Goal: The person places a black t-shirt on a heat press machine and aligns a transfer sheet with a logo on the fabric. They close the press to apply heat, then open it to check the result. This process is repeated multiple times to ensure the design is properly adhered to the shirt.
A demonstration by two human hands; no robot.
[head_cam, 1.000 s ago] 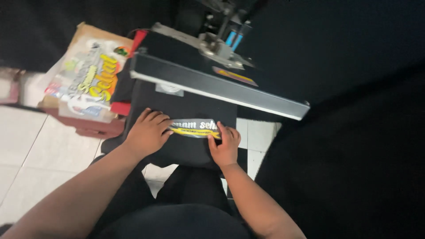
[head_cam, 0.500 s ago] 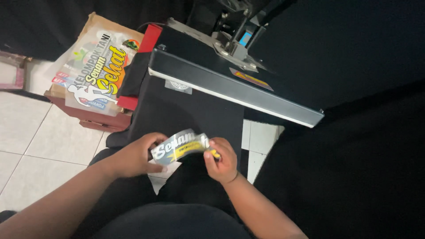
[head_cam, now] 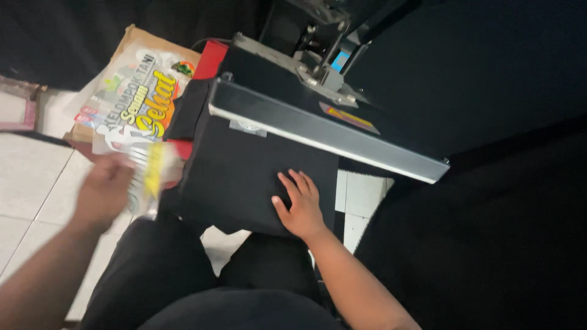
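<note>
A: Closest to the camera, what are the hands doing?

B: The right hand (head_cam: 301, 208) lies flat on the black garment (head_cam: 244, 177), fingers (head_cam: 292, 184) spread and pressing the cloth down. The left hand (head_cam: 105, 190) is off to the side, over the tiled floor (head_cam: 30, 177), pinching a printed film sheet (head_cam: 150, 177) between thumb and fingers; it is blurred, so the exact grip is hard to read.

A: How would that sheet handle?

B: My guess is light, thin and floppy, probably a bit slick. An edge or corner pinch suits it, keeping off the printed face.

A: And the garment?

B: Soft and limp. It drapes over the lower platen and hangs off the near edge, so a flat palm holds it smooth better than a pinch.

A: Further back?

B: The heat press (head_cam: 324, 122), its upper plate raised above the cloth. Left of it lies a stack of printed transfer sheets (head_cam: 131, 104) on brown card.
</note>
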